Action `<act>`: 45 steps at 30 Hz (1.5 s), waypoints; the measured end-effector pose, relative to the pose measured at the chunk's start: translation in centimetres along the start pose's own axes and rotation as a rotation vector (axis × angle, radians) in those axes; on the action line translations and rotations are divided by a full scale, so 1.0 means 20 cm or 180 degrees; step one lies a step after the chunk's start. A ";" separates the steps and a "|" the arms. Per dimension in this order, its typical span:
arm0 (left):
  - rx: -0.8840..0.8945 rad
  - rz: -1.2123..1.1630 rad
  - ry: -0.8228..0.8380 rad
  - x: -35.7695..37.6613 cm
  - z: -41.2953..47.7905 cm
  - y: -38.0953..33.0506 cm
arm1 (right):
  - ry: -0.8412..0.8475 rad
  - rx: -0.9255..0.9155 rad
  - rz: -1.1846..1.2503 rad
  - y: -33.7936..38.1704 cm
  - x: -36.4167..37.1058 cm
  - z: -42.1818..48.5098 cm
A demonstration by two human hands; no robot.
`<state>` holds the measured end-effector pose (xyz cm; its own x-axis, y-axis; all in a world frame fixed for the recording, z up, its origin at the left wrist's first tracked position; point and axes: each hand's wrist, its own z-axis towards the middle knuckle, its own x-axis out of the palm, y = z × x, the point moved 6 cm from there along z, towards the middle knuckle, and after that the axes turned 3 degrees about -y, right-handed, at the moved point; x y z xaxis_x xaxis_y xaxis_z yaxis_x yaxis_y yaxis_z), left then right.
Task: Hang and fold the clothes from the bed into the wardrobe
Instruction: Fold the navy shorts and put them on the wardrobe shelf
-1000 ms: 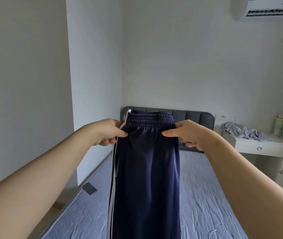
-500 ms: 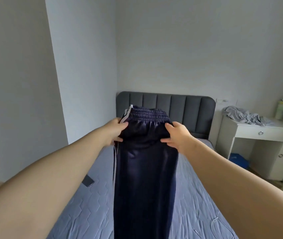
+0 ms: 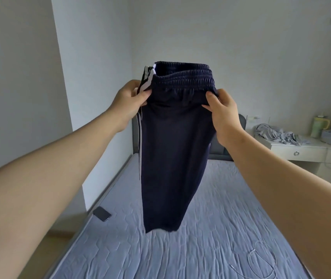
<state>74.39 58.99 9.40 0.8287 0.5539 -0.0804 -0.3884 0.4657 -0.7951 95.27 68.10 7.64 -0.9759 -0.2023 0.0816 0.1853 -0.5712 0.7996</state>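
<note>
The bed (image 3: 221, 228) fills the lower half of the frame, its blue-grey quilted mattress bare of clothing wherever it shows; above its middle, dead centre of the picture, hang the navy trousers (image 3: 172, 158), and here is the change: a second ago the legs ran out of the bottom of the frame, now the hem swings into view, blurred, clear of the mattress; the garment is up higher, the waistband (image 3: 182, 77) gaping open toward the camera; the left hand (image 3: 129, 101), centre-left, pinches the white-striped side seam just below the elastic, thumb over fingers; the right hand (image 3: 224, 115), centre-right, grips the opposite edge, thumb pressed on the front of the cloth; both are clamped on the trousers, neither one slack; I read this as a lift and shake-out before folding or hanging, so this item is in hand but not yet put away, and no wardrobe shows in frame; at the right edge a grey garment (image 3: 277, 133) lies crumpled on the white desk (image 3: 305, 152); lower left, a phone (image 3: 102, 213) sits at the mattress edge; lower right, a thin white cable (image 3: 261, 260) loops on the quilt.
</note>
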 end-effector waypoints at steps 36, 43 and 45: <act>-0.3212 0.0692 0.0590 0.18 -2.43 0.94 | 0.0316 0.2807 -0.0854 -0.91 -0.70 -2.24; -0.3559 0.0852 0.0887 0.23 -2.46 1.35 | 0.0194 0.3120 -0.1146 -1.29 -0.67 -2.31; -0.3681 0.0859 0.0911 0.24 -2.43 1.50 | 0.0142 0.3267 -0.1271 -1.43 -0.64 -2.30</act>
<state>86.23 42.03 -44.17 0.8924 0.2979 -0.3390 -0.0952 -0.6100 -0.7867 107.69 50.44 -43.65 -0.9354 -0.1905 -0.2979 -0.3466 0.3263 0.8794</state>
